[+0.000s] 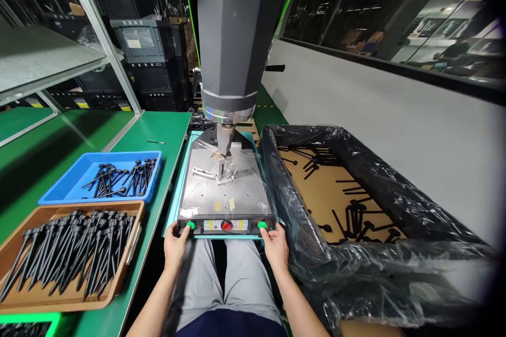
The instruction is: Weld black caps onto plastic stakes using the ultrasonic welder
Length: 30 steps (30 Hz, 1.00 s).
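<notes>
L hand [176, 245] is placed at the near L corner of the machine [229, 37], w/ its thumb laid on the L green button [191, 225]. R hand [276, 245] is set likewise at the near R corner, thumb on or against the R green button [261, 225]. On both, the fingers are bent at the side of the base, apart from the thumb; whether they're clamped on it can't be judged (tips partly hidden). Btwn the two, a red button [226, 225] is left untouched.

The machine is positioned straight ahead, above grey trousers [197, 274]. Its metal tip [225, 139] is pointed down over the middle of the plate [209, 200], flanked by small metal strips [203, 172].

To the L, a blue tray [79, 174] & a brown tray [79, 305] are set on the green desk [169, 129], both w/ black rods [95, 237] in them; the brown one's more fully loaded. Part of a green tray [29, 318] is seen nearest.

To the R, more rods are scattered in a big box [300, 179] lined w/ dark plastic [336, 274].
</notes>
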Available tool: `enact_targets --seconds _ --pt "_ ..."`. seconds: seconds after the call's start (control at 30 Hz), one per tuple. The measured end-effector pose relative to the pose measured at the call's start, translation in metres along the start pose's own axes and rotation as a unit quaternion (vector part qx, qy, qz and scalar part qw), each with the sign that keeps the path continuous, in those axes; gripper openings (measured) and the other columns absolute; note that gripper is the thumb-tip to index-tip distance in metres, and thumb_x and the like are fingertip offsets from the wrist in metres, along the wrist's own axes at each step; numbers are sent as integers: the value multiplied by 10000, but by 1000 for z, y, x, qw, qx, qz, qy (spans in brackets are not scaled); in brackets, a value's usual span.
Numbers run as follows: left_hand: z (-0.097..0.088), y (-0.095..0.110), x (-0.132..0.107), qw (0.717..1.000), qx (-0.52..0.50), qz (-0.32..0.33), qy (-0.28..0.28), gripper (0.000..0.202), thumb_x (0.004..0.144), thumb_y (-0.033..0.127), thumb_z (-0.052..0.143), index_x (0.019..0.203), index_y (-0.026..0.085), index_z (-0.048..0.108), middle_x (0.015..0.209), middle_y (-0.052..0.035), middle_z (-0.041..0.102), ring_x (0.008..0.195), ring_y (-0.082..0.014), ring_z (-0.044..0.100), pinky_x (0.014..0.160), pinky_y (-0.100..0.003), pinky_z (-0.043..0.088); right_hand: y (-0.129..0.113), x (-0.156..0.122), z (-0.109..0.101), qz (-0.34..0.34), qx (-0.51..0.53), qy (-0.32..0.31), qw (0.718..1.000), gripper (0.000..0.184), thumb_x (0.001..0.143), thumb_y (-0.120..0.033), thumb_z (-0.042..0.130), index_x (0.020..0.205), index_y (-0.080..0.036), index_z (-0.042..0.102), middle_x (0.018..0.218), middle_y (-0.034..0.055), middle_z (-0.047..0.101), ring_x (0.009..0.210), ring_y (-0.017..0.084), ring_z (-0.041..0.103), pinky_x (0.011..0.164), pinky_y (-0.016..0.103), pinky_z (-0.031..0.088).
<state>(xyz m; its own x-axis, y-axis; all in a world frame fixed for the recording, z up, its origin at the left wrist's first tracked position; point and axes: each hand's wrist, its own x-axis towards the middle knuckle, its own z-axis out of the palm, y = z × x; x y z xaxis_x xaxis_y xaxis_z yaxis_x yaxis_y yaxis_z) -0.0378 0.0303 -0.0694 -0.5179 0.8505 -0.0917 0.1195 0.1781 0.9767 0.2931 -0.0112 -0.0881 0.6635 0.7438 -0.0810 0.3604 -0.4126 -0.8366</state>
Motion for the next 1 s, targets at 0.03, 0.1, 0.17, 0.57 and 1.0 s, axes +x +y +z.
enact_targets --seconds 0.03,0.1,0.17,0.57,1.0 --pt "-1 -2 1 1000 -8 0 -4 470 629 364 828 1032 201 647 1033 -93 696 1043 -309 657 978 -466 494 3 -1 0 -2 23 -4 1000 780 686 -640 607 1290 -160 495 893 62 679 848 289 672 778 375 492" --pt "-3 -5 2 1000 -9 3 -8 523 625 375 830 1079 200 639 1094 -111 685 1075 -315 642 1012 -484 467 9 -3 1 -2 62 -10 998 795 677 -638 628 1298 -163 485 958 86 682 867 285 684 801 377 511" --pt "-5 -6 4 1000 -1 12 -14 540 639 400 817 1104 195 635 1119 -120 679 1082 -315 635 1029 -500 445 15 -4 2 2 87 -12 996 801 665 -633 648 1294 -164 486 996 105 684 897 289 690 823 382 520" --pt "-7 27 3 993 -103 9 56 435 641 527 771 828 151 658 860 -58 694 870 -218 652 892 -376 493 -11 -13 0 112 326 -22 938 873 530 -418 824 1299 -163 500 756 2 692 654 195 618 586 294 476" --pt "-27 50 -28 947 -271 -169 -13 468 452 313 910 767 137 613 686 13 610 564 -101 577 412 -147 411 -16 -21 -37 214 521 -178 807 296 550 -246 853 695 -206 597 850 25 698 880 236 690 691 311 535"
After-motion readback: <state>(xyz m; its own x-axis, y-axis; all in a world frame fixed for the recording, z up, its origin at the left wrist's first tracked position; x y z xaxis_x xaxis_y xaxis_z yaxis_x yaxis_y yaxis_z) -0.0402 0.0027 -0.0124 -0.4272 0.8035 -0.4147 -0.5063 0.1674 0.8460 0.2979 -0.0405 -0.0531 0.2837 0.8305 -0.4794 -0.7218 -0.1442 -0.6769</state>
